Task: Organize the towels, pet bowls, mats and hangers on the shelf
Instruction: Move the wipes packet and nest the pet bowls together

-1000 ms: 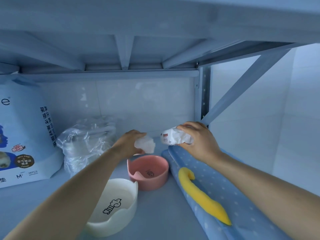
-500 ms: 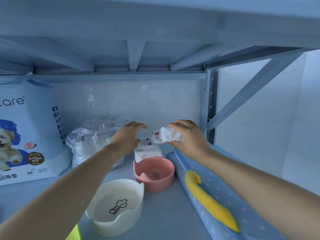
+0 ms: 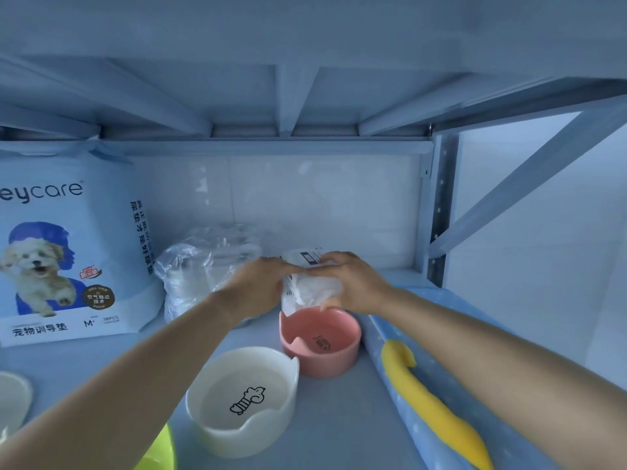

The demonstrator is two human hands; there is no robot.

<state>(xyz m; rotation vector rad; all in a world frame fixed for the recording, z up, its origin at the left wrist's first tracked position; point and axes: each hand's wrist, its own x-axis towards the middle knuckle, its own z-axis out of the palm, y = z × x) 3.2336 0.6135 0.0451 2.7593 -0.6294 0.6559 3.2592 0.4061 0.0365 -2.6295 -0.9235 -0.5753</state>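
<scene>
At the nearest edge of the shelf (image 3: 339, 425), a green object (image 3: 157, 451) was partly cut off by the frame, and a pale dish (image 3: 12, 398) sat at the far left. A cream pet bowl (image 3: 244, 432) with a black line figure inside stood upright just beyond. To its right, a rolled blue mat (image 3: 437, 340) with pale dots lay lengthwise along the shelf's right side, bearing a yellow shape (image 3: 431, 405).

A pink pet bowl (image 3: 320, 354) stood upright behind the cream bowl, near it and just beside the mat.

Directly above the pink bowl's rear rim, both hands met on a crinkled white wrapped pack (image 3: 314, 290). The right hand (image 3: 356, 286) gripped it, fingers over the top and thumb beneath. The left hand (image 3: 258, 286) held its left side, fingers curved over the top edge. A second labelled pack (image 3: 305, 258) showed just behind.

Farther back, a clear plastic bag (image 3: 200, 266) lay left of the hands. A large pet pad package (image 3: 68, 252) printed with a dog stood upright at far left against the rear wall.
</scene>
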